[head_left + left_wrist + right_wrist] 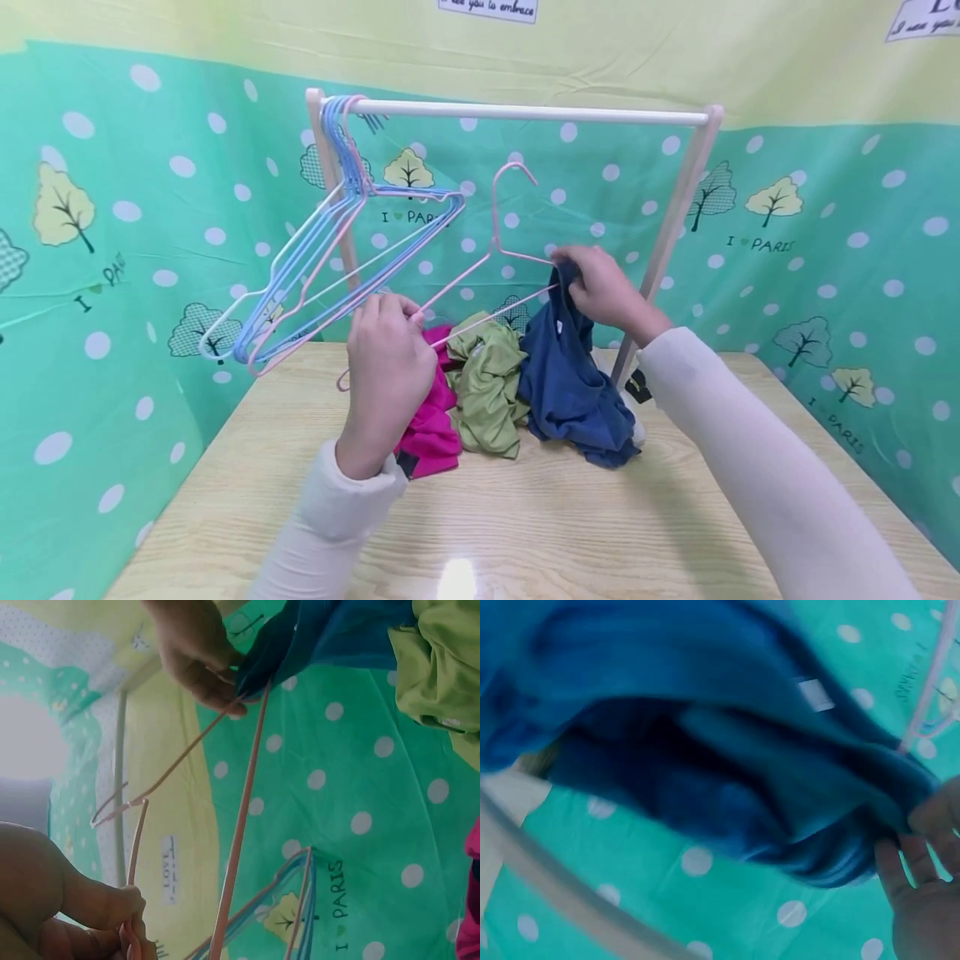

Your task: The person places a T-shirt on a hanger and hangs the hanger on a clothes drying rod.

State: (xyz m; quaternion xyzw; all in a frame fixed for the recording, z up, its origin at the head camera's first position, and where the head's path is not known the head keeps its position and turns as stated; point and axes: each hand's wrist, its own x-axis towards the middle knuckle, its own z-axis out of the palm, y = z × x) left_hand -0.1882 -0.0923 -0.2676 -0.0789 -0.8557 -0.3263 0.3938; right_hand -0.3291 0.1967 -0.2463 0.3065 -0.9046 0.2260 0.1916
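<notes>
Holding, head view: person's left hand (390, 362) has its grip closed round one corner of the pink hanger (496, 233); right hand (606, 287) pinches the navy garment (564, 375) at the hanger's other end. Two-handed probably to steady the wire inside the cloth.
Rack (525, 111): smooth white rod; spare hangers (347, 158) bunched at its left end, presumably out of the way.
Desk (525, 533): pale grain; magenta garment (431, 425) and green garment (487, 383) in soft heaps.
Left wrist view: thin pink wire, end running into navy fabric.
Right wrist view: slack folds, white tag (816, 695); fingers pinch the rim, likely keeping it spread.
</notes>
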